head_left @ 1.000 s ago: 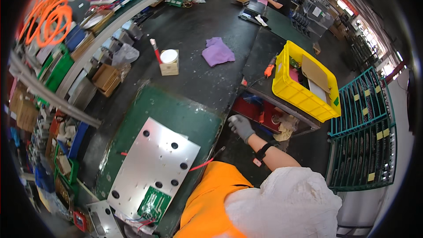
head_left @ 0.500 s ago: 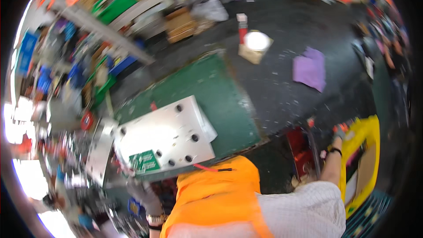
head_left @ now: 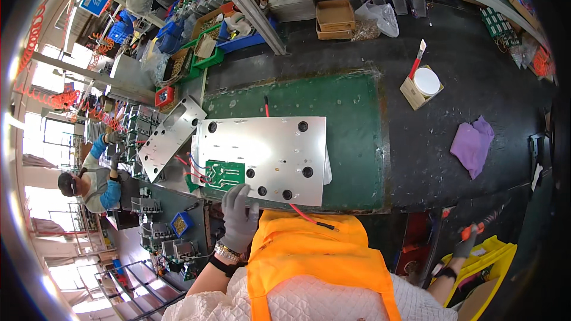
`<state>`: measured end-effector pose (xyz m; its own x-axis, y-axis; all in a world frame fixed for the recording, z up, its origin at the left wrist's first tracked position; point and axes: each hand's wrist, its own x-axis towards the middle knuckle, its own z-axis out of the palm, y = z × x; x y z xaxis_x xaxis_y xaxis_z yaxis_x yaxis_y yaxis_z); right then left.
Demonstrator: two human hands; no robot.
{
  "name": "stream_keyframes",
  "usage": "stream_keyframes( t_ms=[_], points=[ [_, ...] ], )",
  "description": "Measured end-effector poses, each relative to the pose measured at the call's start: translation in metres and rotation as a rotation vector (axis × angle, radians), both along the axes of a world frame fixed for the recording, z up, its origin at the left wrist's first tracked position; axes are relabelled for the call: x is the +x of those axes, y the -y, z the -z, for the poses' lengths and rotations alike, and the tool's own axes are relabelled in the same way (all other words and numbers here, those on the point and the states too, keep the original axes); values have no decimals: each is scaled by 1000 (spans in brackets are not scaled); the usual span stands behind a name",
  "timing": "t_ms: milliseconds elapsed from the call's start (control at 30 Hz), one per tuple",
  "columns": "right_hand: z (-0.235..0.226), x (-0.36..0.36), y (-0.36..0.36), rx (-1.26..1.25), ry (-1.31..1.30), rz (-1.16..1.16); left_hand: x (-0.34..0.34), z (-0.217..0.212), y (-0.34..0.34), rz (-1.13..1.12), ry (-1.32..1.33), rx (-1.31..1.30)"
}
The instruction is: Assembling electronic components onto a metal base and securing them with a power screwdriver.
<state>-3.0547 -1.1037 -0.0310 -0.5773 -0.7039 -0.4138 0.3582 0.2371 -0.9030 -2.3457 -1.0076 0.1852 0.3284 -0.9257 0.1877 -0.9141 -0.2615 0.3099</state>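
Note:
A flat silver metal plate (head_left: 267, 148) with round black plugs lies on the green mat (head_left: 354, 142). On its lower left corner sits a green circuit board (head_left: 225, 175) with red and blue wires. My left hand (head_left: 239, 220), in a grey glove, is open, its fingertips at the plate's near edge beside the board. Low at the right, my gloved right hand (head_left: 466, 245) is closed round an orange-and-dark tool (head_left: 476, 229), its kind too blurred to tell, above a yellow bin (head_left: 496, 264). A red cable (head_left: 306, 215) sticks out from the plate's near edge.
Left of the plate rests a second metal plate (head_left: 169, 137). A purple cloth (head_left: 473, 145), a white round tub (head_left: 426, 81) and a red-handled brush (head_left: 417, 59) are to the right. A cardboard box (head_left: 335, 19) stands at the back. Another person (head_left: 89, 187) works at far left.
The view has turned and sharpened, so the bench appears straighter. My left hand has come up from below the bench edge to the plate. The right hand still has the orange tool.

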Motion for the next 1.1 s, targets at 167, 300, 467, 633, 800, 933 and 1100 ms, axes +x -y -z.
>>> stream_keyframes(
  t_ms=[167, 300, 467, 633, 800, 933, 1100],
  points=[
    [-148, 174, -7, 113, -76, -803, -16, -10, 43, 294, 62, -54],
    [-228, 304, 25, 140, -492, -1477, -27, -28, 60, 661, 204, -346],
    [-284, 438, 35, -186, -900, -1889, 11, -36, 38, 728, -109, 357],
    [-292, 557, -3, -696, -1220, -1090, 117, -22, -24, 338, -380, 139],
    [-273, 683, -50, -579, -487, -1600, 214, -21, -96, 124, -920, -115],
    [-240, 799, -80, -637, 512, -1769, 254, -6, -135, 256, -1166, -36],
    [-245, 859, -103, -679, 527, -1615, 310, 62, -214, -394, -858, -369]
  ],
)
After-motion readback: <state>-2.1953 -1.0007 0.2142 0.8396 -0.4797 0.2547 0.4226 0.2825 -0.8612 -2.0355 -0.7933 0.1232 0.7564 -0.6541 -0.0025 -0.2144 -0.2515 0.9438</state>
